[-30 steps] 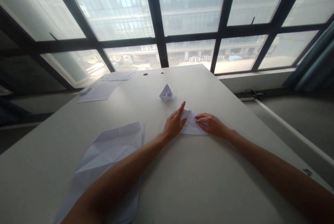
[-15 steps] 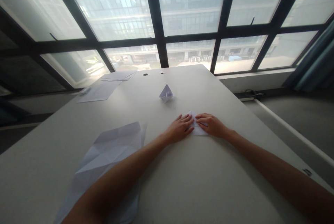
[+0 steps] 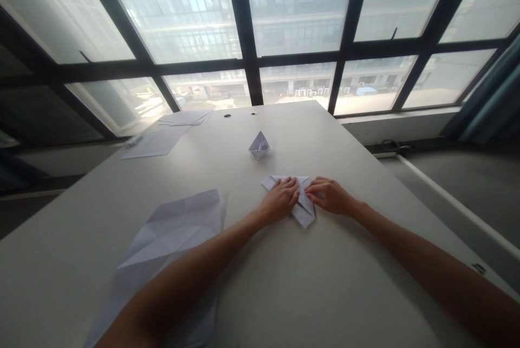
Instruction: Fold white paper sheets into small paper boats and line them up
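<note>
A folded white paper (image 3: 305,217) lies on the table, turned so that one blunt corner points toward me, with its flaps and creases showing. My left hand (image 3: 280,199) rests flat across its middle, fingers stretched out, and hides part of the folds. At the right edge of the paper is my right hand (image 3: 330,195), its fingers curled and pinching that edge. Beyond both hands stands a small folded paper boat (image 3: 259,145) with a pointed peak.
A large creased paper sheet (image 3: 170,229) lies on the left, partly under my left forearm. More flat sheets (image 3: 156,141) are at the far left of the white table (image 3: 260,294). Windows rise behind the table, and a blue curtain (image 3: 483,96) hangs at the right.
The folded paper has turned under my hands; its point faced away before, and now a corner faces me and a flap shows at the left. My hands have barely moved.
</note>
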Demonstrator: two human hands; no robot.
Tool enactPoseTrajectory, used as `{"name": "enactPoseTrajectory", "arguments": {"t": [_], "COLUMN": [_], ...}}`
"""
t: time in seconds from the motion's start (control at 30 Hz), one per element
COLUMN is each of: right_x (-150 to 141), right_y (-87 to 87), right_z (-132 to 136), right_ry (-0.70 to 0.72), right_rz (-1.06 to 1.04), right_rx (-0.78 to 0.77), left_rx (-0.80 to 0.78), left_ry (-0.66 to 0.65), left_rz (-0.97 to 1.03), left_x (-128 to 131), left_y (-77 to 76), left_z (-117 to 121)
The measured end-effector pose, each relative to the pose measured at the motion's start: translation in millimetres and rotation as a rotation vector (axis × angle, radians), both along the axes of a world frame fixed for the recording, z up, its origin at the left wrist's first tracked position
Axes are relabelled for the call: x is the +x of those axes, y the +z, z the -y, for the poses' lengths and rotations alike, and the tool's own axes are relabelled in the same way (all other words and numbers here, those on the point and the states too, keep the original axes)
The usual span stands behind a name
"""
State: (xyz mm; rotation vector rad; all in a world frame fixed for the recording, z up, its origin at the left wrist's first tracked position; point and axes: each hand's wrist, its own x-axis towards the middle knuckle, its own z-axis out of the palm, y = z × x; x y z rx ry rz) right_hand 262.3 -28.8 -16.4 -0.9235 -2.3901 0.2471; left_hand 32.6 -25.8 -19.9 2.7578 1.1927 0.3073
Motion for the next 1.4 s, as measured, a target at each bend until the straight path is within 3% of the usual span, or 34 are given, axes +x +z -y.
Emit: {"name": "enactPoseTrajectory", "arguments": {"t": [0.13,0.33,0.57,0.73,0.87,1.0,1.4], "right_x": [-0.5,-1.8,-3.2,-1.4,-5.3,-12.1,-2.2], "right_y": [-10.1,-24.3,-25.0,-22.5,-11.7,-3.8,-1.5], "right_z": [-2.8,-5.1,-5.1,-7.3,-2.4,4.8,-2.3], "right_ry": [-0.071,-0.154,-0.392,-0.545,-0.415,-0.222,-0.336], "right_rz": [-0.01,0.234,0.356,0.254,0.085,0.108,0.178], "right_rx": [0.018,-0.04,-0.066,-0.049,0.033,0.005,0.024], "left_rx": [-0.001,0.021,0.01,0.016,0.034,0.088,0.101], "left_ry": [-0.038,-0.045,-0.041,-0.04,-0.015,0.033,-0.001], "left_rz": [0.02,0.013,-0.009,0.005,0.037,0.096,0.142], "left_x": [-0.6,-1.3,-0.4,-1.1,-1.3,-0.8,-2.3], "left_y": [-5.4,-8.1,-3.4,-5.8,-8.4,-5.9,1.0], "left_z": [-3.6,-3.4,-1.7,-2.4,-1.7,1.2,2.2]}}
